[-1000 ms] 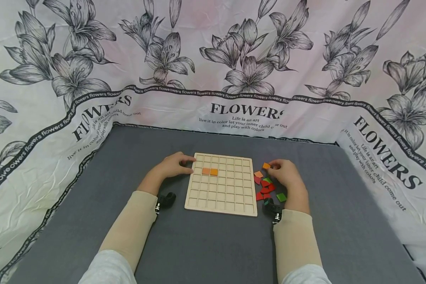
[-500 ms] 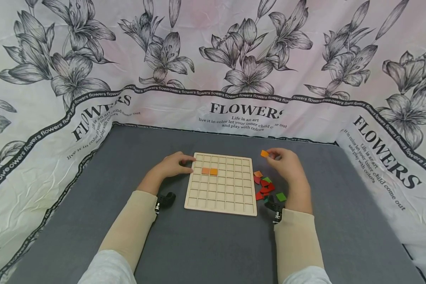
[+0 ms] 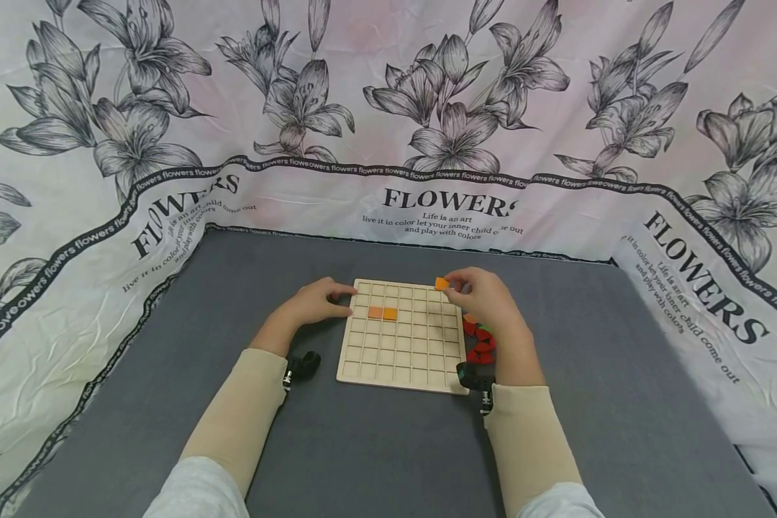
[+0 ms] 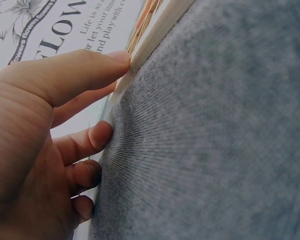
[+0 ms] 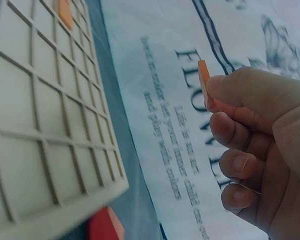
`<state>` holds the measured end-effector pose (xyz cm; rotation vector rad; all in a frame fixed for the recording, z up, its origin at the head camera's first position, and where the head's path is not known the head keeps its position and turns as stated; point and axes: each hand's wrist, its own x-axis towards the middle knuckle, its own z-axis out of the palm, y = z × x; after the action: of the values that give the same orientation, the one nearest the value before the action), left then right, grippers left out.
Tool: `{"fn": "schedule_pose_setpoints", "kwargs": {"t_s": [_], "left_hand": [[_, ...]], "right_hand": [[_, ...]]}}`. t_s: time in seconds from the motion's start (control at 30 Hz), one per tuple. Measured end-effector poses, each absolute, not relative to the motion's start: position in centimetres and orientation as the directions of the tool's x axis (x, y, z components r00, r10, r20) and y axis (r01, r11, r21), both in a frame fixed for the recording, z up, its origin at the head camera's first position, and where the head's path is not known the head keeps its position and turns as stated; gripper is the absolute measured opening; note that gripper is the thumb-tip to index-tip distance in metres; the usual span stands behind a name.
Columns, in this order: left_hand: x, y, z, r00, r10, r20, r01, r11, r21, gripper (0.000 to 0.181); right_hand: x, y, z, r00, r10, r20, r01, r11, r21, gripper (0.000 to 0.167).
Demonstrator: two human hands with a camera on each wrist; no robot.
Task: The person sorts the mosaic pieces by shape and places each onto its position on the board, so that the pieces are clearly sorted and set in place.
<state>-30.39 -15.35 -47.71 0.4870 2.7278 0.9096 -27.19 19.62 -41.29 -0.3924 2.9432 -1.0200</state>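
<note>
A square wooden grid board (image 3: 406, 352) lies on the grey tabletop, with a light orange tile (image 3: 375, 312) and a darker orange tile (image 3: 391, 314) side by side in its cells. My left hand (image 3: 316, 299) touches the board's left edge with thumb and index fingertips set apart; in the left wrist view the thumb (image 4: 90, 72) meets the wooden rim. Between thumb and index finger, my right hand (image 3: 488, 296) pinches an orange tile (image 3: 441, 284) above the board's far right corner. The right wrist view shows this tile (image 5: 204, 80) edge-on, apart from the board.
Red tiles (image 3: 482, 347) lie loosely along the board's right edge, partly covered by my right hand and wrist camera (image 3: 473, 375). A light orange tile (image 3: 469, 319) and a bit of green show among them. Flower-printed cloth (image 3: 447, 208) hangs behind the table.
My right hand has lifted the orange tile away from the loose tiles at the right and carried it left, over the board's far right corner. The left hand has stayed put.
</note>
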Motion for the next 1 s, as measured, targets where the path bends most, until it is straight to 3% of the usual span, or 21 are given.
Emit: {"fn": "schedule_pose_setpoints", "kwargs": {"t_s": [0.5, 0.77, 1.0], "left_hand": [[-30.5, -15.4, -47.9, -0.922, 0.372, -0.108, 0.233, 0.756, 0.611, 0.053], [-30.6, -15.3, -48.0, -0.924, 0.369, -0.104, 0.234, 0.758, 0.608, 0.053], [-30.6, -15.4, -48.1, -0.923, 0.372, -0.098, 0.242, 0.758, 0.606, 0.052]], "right_hand": [[-27.6, 14.6, -43.9, -0.914, -0.405, 0.017, -0.37, 0.819, -0.439, 0.026], [-27.4, 13.7, -44.7, -0.924, -0.378, -0.061, -0.333, 0.872, -0.359, 0.027], [-27.3, 13.5, -45.1, -0.938, -0.343, -0.05, -0.301, 0.876, -0.377, 0.026]]}}
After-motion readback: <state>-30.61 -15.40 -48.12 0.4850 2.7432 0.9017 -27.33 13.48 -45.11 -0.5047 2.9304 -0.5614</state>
